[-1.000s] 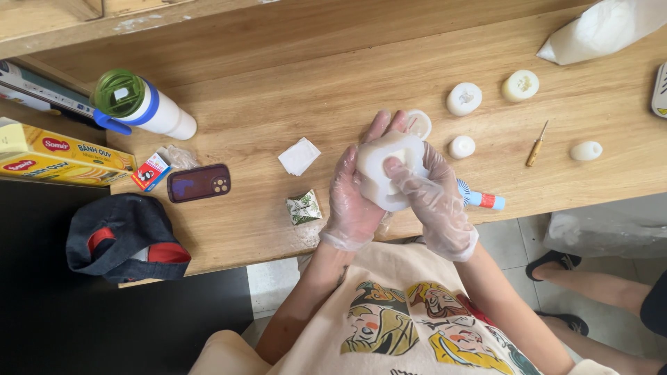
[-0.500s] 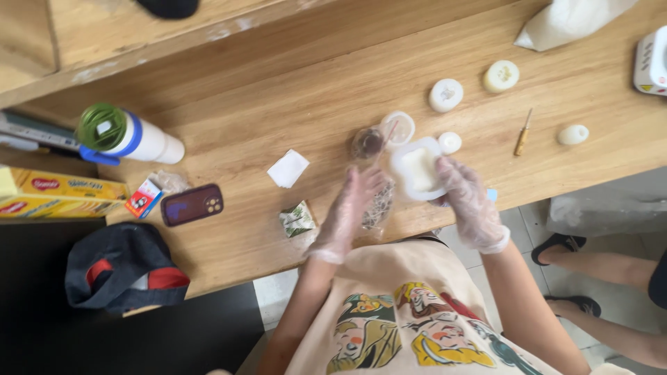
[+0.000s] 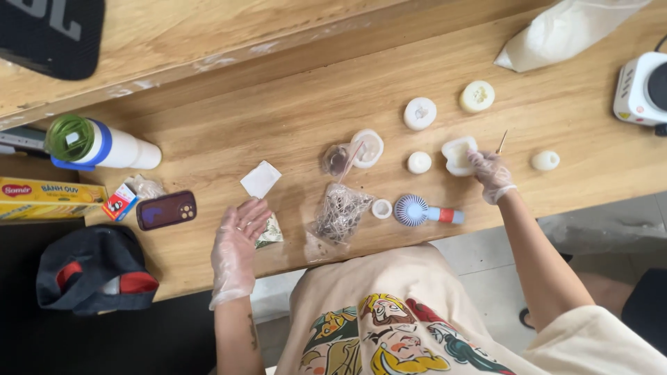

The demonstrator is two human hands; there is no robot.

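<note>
Your left hand (image 3: pixel 236 243) lies flat and open, fingertips on the small foil packet (image 3: pixel 269 233) by the table edge (easy to knock off). Next comes the clear bag of wicks (image 3: pixel 340 212). Your right hand (image 3: pixel 490 172) pinches the white mould (image 3: pixel 458 155); the skewer (image 3: pixel 501 142) just beside could roll.

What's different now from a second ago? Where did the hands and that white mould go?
The hands have parted. The right hand has carried the white mould out to the table and rests on it; the left hand, now empty, has dropped flat beside the small foil packet. A clear bag now lies at the table's front. Phone, bottle and handheld fan have stayed put.
</note>
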